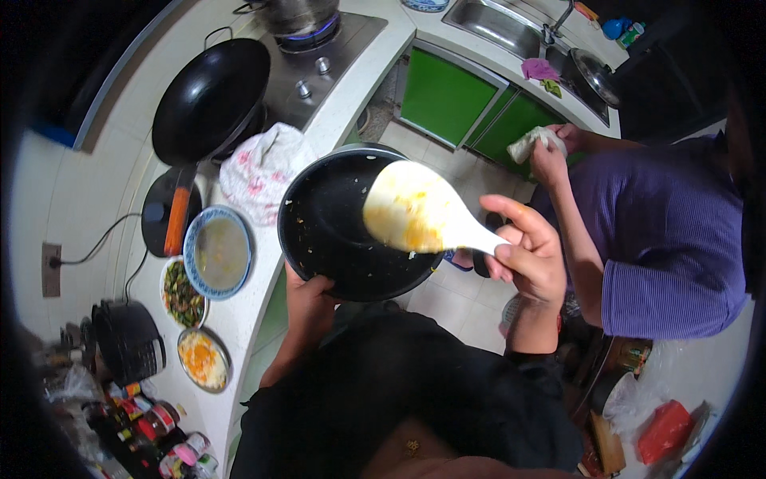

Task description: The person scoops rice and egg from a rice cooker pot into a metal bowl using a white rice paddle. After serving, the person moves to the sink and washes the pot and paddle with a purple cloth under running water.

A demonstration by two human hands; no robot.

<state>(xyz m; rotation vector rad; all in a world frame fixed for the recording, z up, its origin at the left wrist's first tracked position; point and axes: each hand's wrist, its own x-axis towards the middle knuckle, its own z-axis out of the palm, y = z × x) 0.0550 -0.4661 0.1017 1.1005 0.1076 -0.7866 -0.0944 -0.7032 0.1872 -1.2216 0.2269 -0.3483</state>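
My left hand (308, 302) grips the near left rim of a round black pan (326, 221), with the thumb over its edge. Scraps of food are scattered on the dark inner surface, and any handle is hidden. Over the pan's right side, my right hand (529, 254) holds a white spatula (413, 209) by its handle. Yellow food, like bits of egg, smears the broad blade. To the left on the white counter (236, 335) stand a blue-rimmed bowl of cloudy soup (220, 254), a plate of greens (182, 293) and a plate of fried egg (203, 359).
A black wok (209, 102) tilts beside the gas stove (335, 60), where a pot (299, 15) sits over a blue flame. A flowered cloth (263, 173) lies nearby. At right, a person in a purple shirt (658, 239) holds a whitish cloth (535, 143) near the sink (497, 30).
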